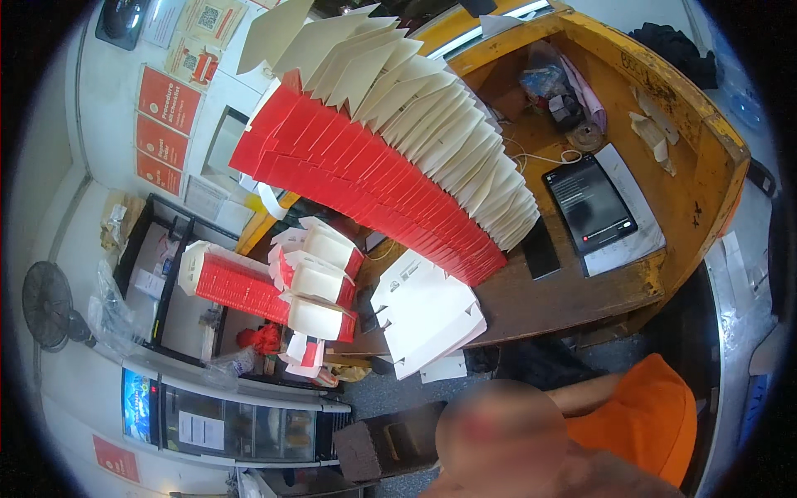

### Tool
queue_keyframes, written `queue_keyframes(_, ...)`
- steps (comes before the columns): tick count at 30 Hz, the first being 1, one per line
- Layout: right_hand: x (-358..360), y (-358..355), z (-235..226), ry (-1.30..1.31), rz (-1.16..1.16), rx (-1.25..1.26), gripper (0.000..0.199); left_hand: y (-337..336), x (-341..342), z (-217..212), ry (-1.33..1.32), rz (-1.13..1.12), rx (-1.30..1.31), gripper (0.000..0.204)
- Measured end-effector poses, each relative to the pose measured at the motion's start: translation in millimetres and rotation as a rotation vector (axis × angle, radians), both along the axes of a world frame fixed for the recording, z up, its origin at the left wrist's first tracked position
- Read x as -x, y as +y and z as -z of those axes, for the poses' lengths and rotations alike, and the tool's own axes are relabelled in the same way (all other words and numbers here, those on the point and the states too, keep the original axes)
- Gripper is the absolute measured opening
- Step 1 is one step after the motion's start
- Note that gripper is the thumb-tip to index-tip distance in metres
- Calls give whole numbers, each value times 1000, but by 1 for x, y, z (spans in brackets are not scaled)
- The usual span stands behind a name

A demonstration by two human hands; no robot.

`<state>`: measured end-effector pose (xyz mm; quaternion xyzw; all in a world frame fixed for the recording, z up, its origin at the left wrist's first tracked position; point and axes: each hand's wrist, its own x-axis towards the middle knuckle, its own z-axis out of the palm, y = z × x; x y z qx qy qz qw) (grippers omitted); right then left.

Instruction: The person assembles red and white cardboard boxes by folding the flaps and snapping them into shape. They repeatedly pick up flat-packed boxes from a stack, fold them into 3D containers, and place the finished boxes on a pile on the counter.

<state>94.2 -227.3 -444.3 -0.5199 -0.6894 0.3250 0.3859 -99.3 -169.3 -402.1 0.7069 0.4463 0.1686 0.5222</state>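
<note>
Neither of my hands can be made out in the head view. A long curved row of folded cartons (374, 183), red at one end and cream at the other, leans across the worktable. Beside it stand a smaller stack of red cartons (241, 286) and several opened red-and-white cartons (320, 282). Flat white carton sheets (423, 311) lie at the table's near edge. At the lower right is a person in an orange top (639, 415) with a bare arm (585, 395); a blurred patch hides part of them, and no fingers show.
A yellow-edged wooden table (647, 282) carries a tablet (589, 203) on papers, a dark phone-like slab (541, 251), a cable and a twine roll (584, 137). At left are a shelf rack (178, 290), a fan (48, 305) and a glass-front fridge (249, 423). Red notices (170, 104) hang on the wall.
</note>
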Motion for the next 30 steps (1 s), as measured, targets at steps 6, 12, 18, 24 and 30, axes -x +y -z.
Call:
queue_keyframes(6,-10,-9,-39,357,98,247,21,-18,-29,-41,285,47,-889,35)
queue_keyframes(12,-12,20,-6,446,271,198,36,-37,-42,-47,147,-116,-791,81)
queue_keyframes(18,-11,16,-21,393,-16,247,49,-27,-15,-6,112,-13,-751,86)
queue_keyframes(24,-15,61,-10,537,-202,661,40,-12,20,12,132,305,-612,73)
queue_keyframes(30,0,59,29,516,-304,327,32,23,36,10,-127,132,302,44)
